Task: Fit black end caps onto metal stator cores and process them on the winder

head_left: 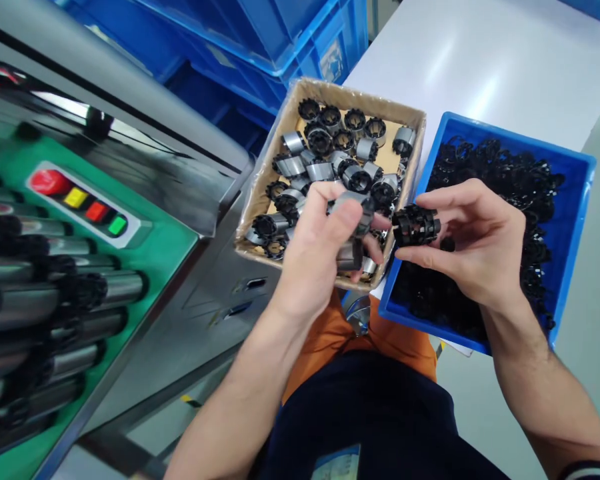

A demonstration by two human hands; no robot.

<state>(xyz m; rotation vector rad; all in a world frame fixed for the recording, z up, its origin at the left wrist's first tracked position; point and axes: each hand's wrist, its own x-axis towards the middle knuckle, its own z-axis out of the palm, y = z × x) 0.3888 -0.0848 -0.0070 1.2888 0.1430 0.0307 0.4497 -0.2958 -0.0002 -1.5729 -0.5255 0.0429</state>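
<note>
Right over the near edge of the cardboard box (260, 180), both hands are busy. The left hand (320, 247) is curled up with the thumb pressed down on a grey metal sleeve (353, 200), and it looks like a second sleeve sits lower in the same fist, though it's blurry so can't swear to it. Just beside the box, to its right, the right hand (473, 240) pinches a black toothed plastic ring (416, 225) between thumb and fingertips, other fingers loosely spread. The ring and the sleeve are near each other but not touching.

The box is full of grey sleeves with black rings fitted in them (330, 143). Touching the box's right side is a blue bin (573, 220) heaped with loose black rings, both sitting on a white desk (480, 60). Left of the box is a green machine panel with red, yellow and green buttons (77, 200). Behind it, stacked blue crates (290, 33).
</note>
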